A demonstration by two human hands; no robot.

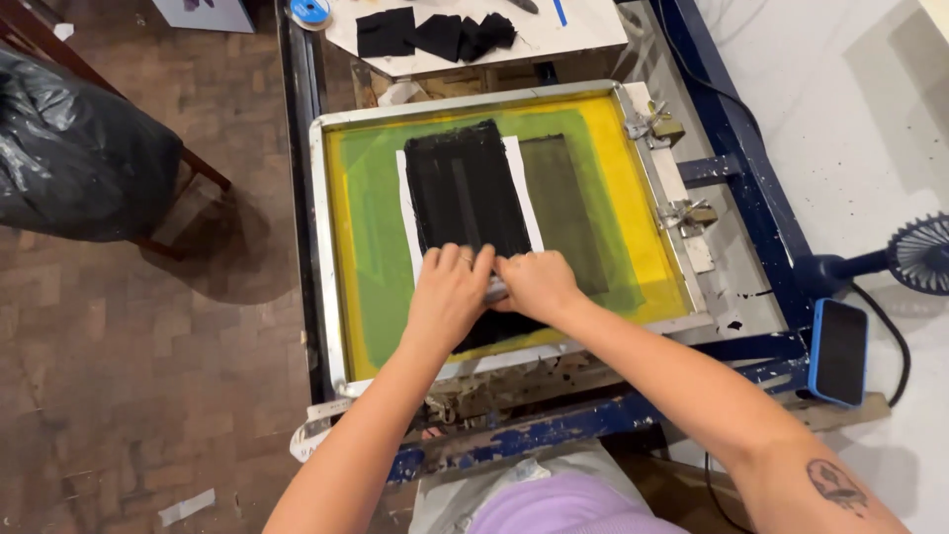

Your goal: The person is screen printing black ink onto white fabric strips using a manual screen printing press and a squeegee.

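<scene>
1. While both hands press down side by side on the screen, the left hand (447, 294) and the right hand (536, 284) share one squeegee (496, 288), of which only a pale sliver shows between them.
2. The fingers (457, 259) of both hands are curled shut over the squeegee, knuckles toward the far side of the frame, thumbs meeting in the middle.
3. The squeegee lies crosswise, its long axis running left to right, at the near end of the black ink patch (465, 193). That patch stretches lengthwise away from the hands, so the inked strip lies straight ahead of the fingers, at right angles to the blade.
4. Both hands are equally near the squeegee; neither leads.
5. The printing screen (371, 227) has a green and yellow mesh in a metal frame, held at its right edge by two clamps (662, 127) on a blue press (736, 148).
6. A white masked border (409, 203) frames the ink.
7. Black fabric pieces (435, 33) lie on the desk (583, 30) beyond; a phone in a blue case (838, 351) rests at the right, near a small fan (921, 254).
</scene>
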